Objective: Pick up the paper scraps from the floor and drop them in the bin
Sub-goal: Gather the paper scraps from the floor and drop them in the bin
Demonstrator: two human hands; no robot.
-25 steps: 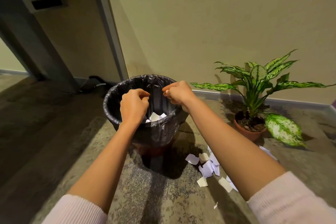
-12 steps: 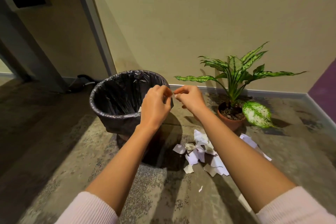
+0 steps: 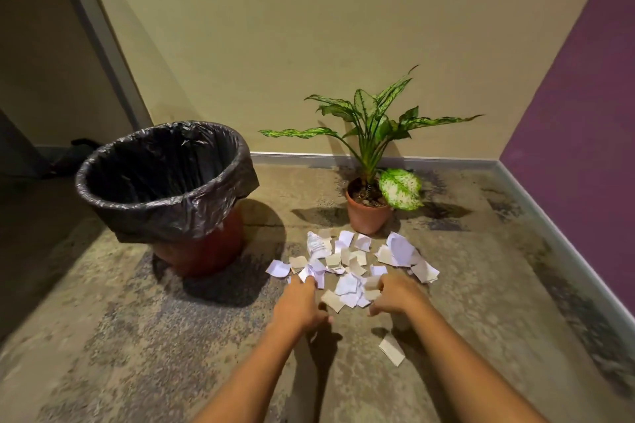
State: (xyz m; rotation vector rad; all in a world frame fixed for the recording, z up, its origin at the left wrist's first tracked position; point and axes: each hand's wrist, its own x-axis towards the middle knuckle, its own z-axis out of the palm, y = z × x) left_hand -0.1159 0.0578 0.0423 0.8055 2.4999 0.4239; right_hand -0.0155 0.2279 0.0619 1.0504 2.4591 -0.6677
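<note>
Floor: we see mottled grey-brown concrete filling the lower half of the frame, darker and in shade at the left.
Walls: a beige wall runs across the top; a purple wall meets it at the right edge.
Bin: a red-brown tub stands left of centre, lined with a black plastic bag folded down over its rim. Its inside is dark and we cannot make out any contents.
Plant: green-and-white leaves rise from a clay pot right of centre, by the beige wall.
Paper scraps: torn white and tan pieces lie in a loose heap on the floor at centre frame, between bin and pot and just below them. One stray scrap lies apart, lower right of the heap.
Left hand: its fingers stretch forward, tips on a white piece at the heap's lower left edge.
Right hand: its fingers bend over pieces at the heap's lower right. It is blurred, so we cannot tell whether it grips any.
</note>
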